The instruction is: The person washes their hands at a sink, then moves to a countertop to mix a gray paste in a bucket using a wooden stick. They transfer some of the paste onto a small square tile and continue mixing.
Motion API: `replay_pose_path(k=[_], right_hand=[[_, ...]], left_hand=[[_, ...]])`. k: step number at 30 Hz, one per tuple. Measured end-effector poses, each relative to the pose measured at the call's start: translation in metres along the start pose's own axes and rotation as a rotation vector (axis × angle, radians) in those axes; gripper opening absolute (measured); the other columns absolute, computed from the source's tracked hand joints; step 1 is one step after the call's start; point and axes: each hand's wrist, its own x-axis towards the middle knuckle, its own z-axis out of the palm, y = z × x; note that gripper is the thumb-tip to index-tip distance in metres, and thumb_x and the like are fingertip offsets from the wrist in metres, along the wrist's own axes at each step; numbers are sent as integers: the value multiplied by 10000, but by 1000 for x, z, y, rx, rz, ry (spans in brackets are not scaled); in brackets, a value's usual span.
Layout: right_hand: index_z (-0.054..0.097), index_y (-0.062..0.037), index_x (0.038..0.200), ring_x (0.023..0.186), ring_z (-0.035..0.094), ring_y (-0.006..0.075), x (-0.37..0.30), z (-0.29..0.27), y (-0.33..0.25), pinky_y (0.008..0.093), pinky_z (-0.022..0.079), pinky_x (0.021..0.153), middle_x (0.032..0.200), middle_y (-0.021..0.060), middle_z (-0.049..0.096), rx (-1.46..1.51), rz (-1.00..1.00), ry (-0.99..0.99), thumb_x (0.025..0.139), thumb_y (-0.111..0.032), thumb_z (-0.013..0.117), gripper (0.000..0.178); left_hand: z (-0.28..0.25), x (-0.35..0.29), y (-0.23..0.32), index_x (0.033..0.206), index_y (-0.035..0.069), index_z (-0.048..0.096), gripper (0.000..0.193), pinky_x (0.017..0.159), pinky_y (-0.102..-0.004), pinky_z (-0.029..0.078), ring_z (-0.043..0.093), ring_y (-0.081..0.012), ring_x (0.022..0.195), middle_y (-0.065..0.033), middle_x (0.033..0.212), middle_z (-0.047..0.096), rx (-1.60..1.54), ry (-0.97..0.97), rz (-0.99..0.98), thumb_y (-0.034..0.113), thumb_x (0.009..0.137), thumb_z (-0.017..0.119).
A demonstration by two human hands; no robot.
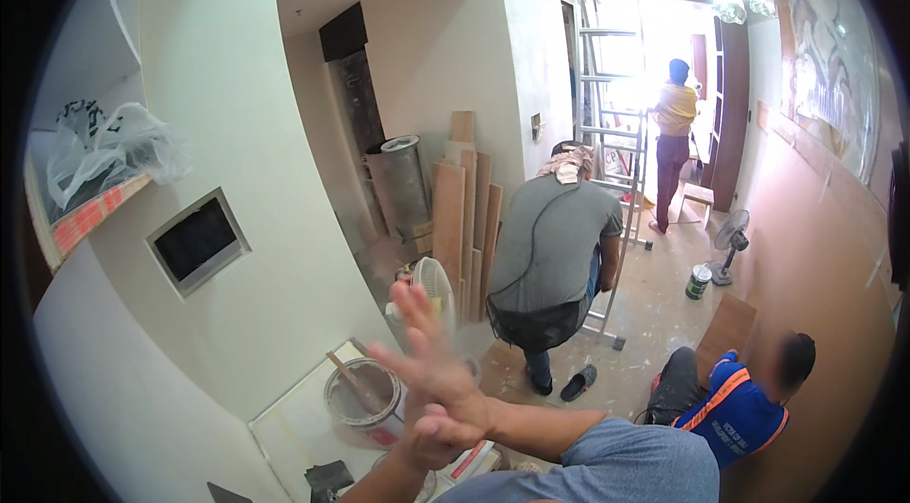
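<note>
My right hand (431,365) is raised in the lower middle, its forearm coming in from the right under a grey sleeve. Its fingers are spread and slightly blurred, and it holds nothing visible. Against the base of that hand, my left hand (431,437) is closed with the fingers curled in. Whether anything is inside it is hidden. Just left of both hands stands a paint-spattered bucket (391,429) with a wooden stick (353,378) in it. The bucket rests on a white surface (294,422).
A person in grey (559,237) bends beside an aluminium ladder (607,76). Another in a blue vest (730,413) crouches at right; a third (675,124) stands by the bright window. Wood planks (450,219), a white fan (434,285), another fan (732,233) and a shoe (578,384) are about.
</note>
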Motion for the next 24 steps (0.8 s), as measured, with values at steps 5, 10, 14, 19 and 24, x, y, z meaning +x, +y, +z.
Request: replay_pose_path(k=[5, 10, 14, 19, 24], right_hand=[[554, 25, 1460, 1499, 374, 386, 17, -43, -18, 505, 243, 1219, 1593, 303, 378, 224, 153, -4, 974, -195, 489, 538], [698, 49, 1238, 972, 734, 192, 10, -42, 4, 312, 576, 807, 1136, 204, 751, 463, 435, 151, 967, 18, 592, 293], [773, 4, 991, 643, 601, 24, -14, -46, -1, 220, 457, 537, 760, 29, 725, 296, 494, 157, 958, -98, 756, 109], [664, -32, 701, 537, 522, 23, -35, -23, 3, 226, 387, 474, 630, -9, 637, 334, 618, 165, 950, -126, 768, 286], [585, -43, 655, 483, 514, 34, -47, -42, -5, 214, 363, 434, 595, 3, 600, 272, 661, 260, 972, -108, 729, 354]], left_hand=[[19, 1, 46, 1339, -53, 536, 462, 930, -378, 505, 638, -278, 1117, -234, 1249, 637, -263, 207, 3, 255, 1015, 649], [-15, -10, 74, 808, 11, 614, 337, 460, -302, 480, 549, -139, 435, -103, 568, 610, -432, 240, 16, 273, 988, 729], [-28, 56, 158, 1111, 30, 589, 332, 671, -419, 592, 635, -212, 654, -114, 739, 649, -786, 294, 233, 195, 917, 803], [-41, 85, 209, 1099, 83, 648, 210, 782, -410, 574, 662, -255, 857, -155, 875, 665, -1023, -114, 755, 193, 944, 737], [-24, 87, 189, 1085, 87, 636, 197, 778, -406, 567, 649, -248, 842, -145, 860, 653, -1264, -458, 710, 192, 949, 733]])
